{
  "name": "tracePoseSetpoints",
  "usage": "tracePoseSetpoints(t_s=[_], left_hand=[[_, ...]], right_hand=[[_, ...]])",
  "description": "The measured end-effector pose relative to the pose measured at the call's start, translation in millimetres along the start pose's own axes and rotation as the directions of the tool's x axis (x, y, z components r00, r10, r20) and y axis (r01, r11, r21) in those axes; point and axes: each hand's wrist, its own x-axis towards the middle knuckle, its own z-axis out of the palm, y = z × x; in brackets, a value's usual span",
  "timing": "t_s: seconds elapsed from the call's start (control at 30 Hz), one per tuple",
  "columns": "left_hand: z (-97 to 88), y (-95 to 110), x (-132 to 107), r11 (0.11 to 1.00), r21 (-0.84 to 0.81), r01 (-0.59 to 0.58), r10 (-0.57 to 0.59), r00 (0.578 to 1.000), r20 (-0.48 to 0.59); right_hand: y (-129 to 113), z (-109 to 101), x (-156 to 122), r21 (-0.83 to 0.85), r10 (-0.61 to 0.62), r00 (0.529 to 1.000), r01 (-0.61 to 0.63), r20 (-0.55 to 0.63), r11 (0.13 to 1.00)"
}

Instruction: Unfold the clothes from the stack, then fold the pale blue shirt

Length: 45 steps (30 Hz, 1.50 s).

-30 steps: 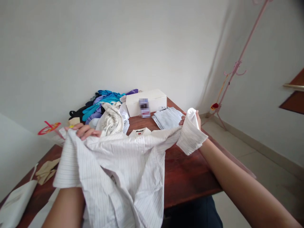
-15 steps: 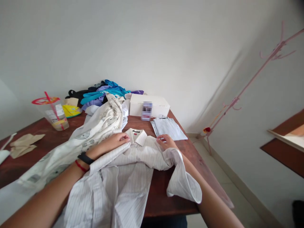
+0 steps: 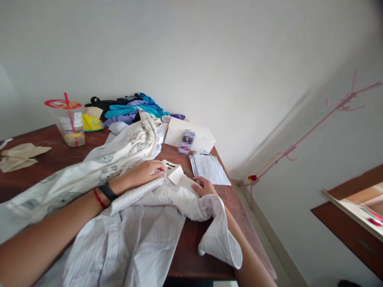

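Observation:
A pale striped collared shirt lies over the table with its collar upright and its lower part toward me. My left hand is closed on the shirt's shoulder just left of the collar, fingers curled. On the opposite shoulder, my right hand grips the cloth between thumb and fingers. One sleeve drapes over my right forearm, its cuff hanging near the table's front edge. Beyond my right hand lies a folded light-blue garment.
A white box stands at the back beside a heap of blue and dark clothes. A patterned cream garment stretches along the left. Further left are a plastic cup with a straw and brown paper. A pink coat stand leans right.
The view has tilted and shifted, so the cup and coat stand appear elsewhere in the picture. Both hands keep their places on the shirt's shoulders.

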Motion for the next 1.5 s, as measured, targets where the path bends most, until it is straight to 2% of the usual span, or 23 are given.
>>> tracePoseSetpoints(t_s=[0.07, 0.2, 0.3, 0.4, 0.53, 0.63, 0.77, 0.93, 1.03, 1.13, 1.2, 1.33, 1.5], left_hand=[[1.9, -2.4, -1.3, 0.999, 0.051, 0.003, -0.001, 1.000, -0.027], [12.1, -21.8, -5.4, 0.985, 0.146, 0.091, -0.081, 0.994, -0.069], [18.7, -34.0, -7.1, 0.973, 0.186, 0.135, -0.120, 0.989, -0.088], [20.3, -36.9, -6.6, 0.966, 0.210, 0.153, -0.137, 0.987, -0.088], [17.5, -33.6, -4.8, 0.973, 0.202, 0.108, -0.104, 0.994, -0.030], [15.9, -31.6, -3.7, 0.982, 0.173, 0.075, -0.077, 0.997, 0.006], [14.7, -30.3, -3.3, 0.996, 0.058, 0.074, -0.073, 0.997, -0.016], [11.8, -28.1, -2.6, 0.999, -0.028, 0.023, -0.023, 0.999, -0.022], [10.0, -25.0, -1.3, 0.999, -0.043, 0.006, -0.008, 0.999, -0.049], [7.9, -20.5, -0.9, 0.999, -0.034, 0.013, -0.016, 0.997, -0.075], [6.0, -17.3, -1.2, 0.999, -0.032, 0.027, -0.030, 0.995, -0.091], [1.6, -11.7, -1.8, 0.996, -0.054, 0.068, -0.074, 0.990, -0.120], [-2.4, -3.8, -2.1, 0.985, -0.142, 0.096, -0.117, 0.982, -0.148]], right_hand=[[-4.4, 0.3, -1.7, 0.003, -0.007, 1.000, 0.007, 0.014, 1.000], [-15.4, 1.8, -6.1, 0.013, -0.045, 0.999, 0.044, 0.015, 0.999], [-25.3, 1.9, -11.4, 0.153, -0.101, 0.987, 0.082, 0.124, 0.985], [-35.8, 0.2, -18.0, 0.331, -0.095, 0.967, 0.011, 0.238, 0.944], [-49.3, -2.0, -27.3, 0.477, -0.083, 0.950, -0.075, 0.302, 0.876], [-55.6, 0.1, -33.8, 0.539, -0.079, 0.959, -0.084, 0.273, 0.838], [-54.8, 3.4, -37.1, 0.617, -0.011, 0.979, -0.119, 0.202, 0.778], [-51.0, -3.5, -34.2, 0.706, 0.025, 0.996, -0.078, 0.086, 0.704], [-53.0, -8.3, -33.7, 0.820, 0.010, 0.995, -0.087, 0.099, 0.566], [-54.4, -8.9, -33.9, 0.908, -0.051, 0.982, -0.147, 0.181, 0.392], [-53.9, -7.6, -33.6, 0.926, -0.101, 0.967, -0.191, 0.234, 0.325], [-53.2, -6.1, -32.8, 0.933, -0.131, 0.954, -0.226, 0.271, 0.281], [-57.9, -9.6, -34.0, 0.943, -0.097, 0.976, -0.161, 0.197, 0.291]])
